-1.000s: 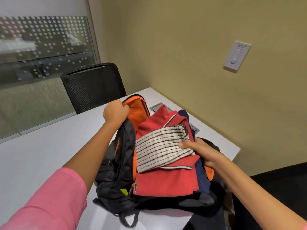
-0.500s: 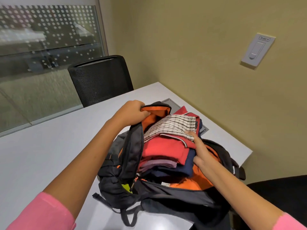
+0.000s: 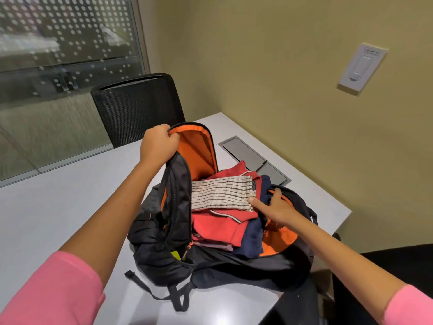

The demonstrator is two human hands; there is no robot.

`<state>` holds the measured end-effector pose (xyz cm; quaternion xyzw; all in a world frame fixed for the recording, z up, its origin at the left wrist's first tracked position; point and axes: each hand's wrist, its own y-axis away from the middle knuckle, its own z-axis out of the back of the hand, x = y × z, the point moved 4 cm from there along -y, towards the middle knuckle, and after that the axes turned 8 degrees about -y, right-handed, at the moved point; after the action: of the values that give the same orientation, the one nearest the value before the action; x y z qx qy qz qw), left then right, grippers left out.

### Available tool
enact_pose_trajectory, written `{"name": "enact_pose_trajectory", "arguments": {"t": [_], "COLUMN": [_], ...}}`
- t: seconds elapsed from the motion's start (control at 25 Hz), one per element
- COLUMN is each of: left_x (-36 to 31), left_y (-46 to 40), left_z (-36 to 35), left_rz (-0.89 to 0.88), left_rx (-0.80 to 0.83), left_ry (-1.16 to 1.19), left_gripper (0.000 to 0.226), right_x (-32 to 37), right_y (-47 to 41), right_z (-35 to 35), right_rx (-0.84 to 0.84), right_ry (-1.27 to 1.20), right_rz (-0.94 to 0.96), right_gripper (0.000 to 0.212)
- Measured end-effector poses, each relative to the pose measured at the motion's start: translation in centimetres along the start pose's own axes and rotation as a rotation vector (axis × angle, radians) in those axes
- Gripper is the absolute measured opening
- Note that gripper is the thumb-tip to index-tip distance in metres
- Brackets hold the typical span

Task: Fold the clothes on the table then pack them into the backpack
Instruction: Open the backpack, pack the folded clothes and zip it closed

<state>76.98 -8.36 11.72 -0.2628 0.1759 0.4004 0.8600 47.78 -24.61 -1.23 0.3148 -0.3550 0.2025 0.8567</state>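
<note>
Black chair (image 3: pixel 138 109) behind backpack (image 3: pixel 164 242); floor-box lid (image 3: pixel 246 153) beside.

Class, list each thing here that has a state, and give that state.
backpack: unzipped, held open
striped cloth: folded, top of the stack
red garment: folded, in the backpack
navy garment: folded, in the backpack
left hand: grips the backpack's rim
right hand: open, touches the striped cloth

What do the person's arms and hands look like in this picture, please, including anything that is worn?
Both arms wear pink sleeves pushed up above the elbow, leaving the forearms bare. The left hand and right hand are bare too: no gloves, rings, watch or bracelets show.
</note>
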Motion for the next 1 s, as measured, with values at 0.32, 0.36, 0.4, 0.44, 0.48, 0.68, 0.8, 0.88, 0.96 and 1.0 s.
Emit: {"name": "enact_pose_trajectory", "arguments": {"t": [0.32, 0.36, 0.4, 0.44, 0.48, 0.68, 0.8, 0.88, 0.96, 1.0], "left_x": [2.7, 2.8, 3.0, 3.1, 3.1, 1.2, -1.4, -3.4, -5.4, -6.1], "left_y": [-0.7, -0.7, -0.6, -0.5, -0.4, 0.6, 1.6, 2.4, 3.1, 3.4], "left_z": [0.5, 0.6, 0.6, 0.6, 0.6, 0.8, 0.7, 0.5, 0.3, 0.3], "left_rz": [0.068, 0.076, 0.084, 0.087, 0.088, 0.03, -0.082, -0.172, -0.25, -0.278], "left_rx": [0.001, 0.0, 0.0, 0.001, 0.004, 0.087, 0.209, 0.261, 0.282, 0.29], "left_ry": [-0.044, -0.045, -0.047, -0.046, -0.046, -0.03, -0.069, -0.104, -0.132, -0.133], "left_gripper": [0.032, 0.033, 0.033, 0.033, 0.033, 0.028, 0.023, 0.024, 0.023, 0.023], "right_x": [-6.4, -6.4, -6.2, -5.7, -5.3, -2.1, 2.1, 5.5, 8.9, 10.6], "right_y": [4.8, 5.0, 5.1, 5.3, 5.4, 6.4, 7.7, 8.9, 10.0, 10.5], "right_z": [4.9, 4.7, 4.5, 4.3, 4.1, 3.8, 3.5, 2.8, 2.2, 2.1], "right_rx": [0.569, 0.557, 0.538, 0.52, 0.507, 0.457, 0.413, 0.338, 0.216, 0.153], "right_ry": [1.014, 1.066, 1.11, 1.148, 1.178, 0.853, 0.609, 0.646, 0.705, 0.708], "right_rz": [0.258, 0.297, 0.333, 0.37, 0.408, 0.596, 0.809, 0.981, 1.171, 1.25], "right_gripper": [0.094, 0.089, 0.081, 0.072, 0.062, 0.041, 0.023, 0.03, 0.037, 0.033]}}
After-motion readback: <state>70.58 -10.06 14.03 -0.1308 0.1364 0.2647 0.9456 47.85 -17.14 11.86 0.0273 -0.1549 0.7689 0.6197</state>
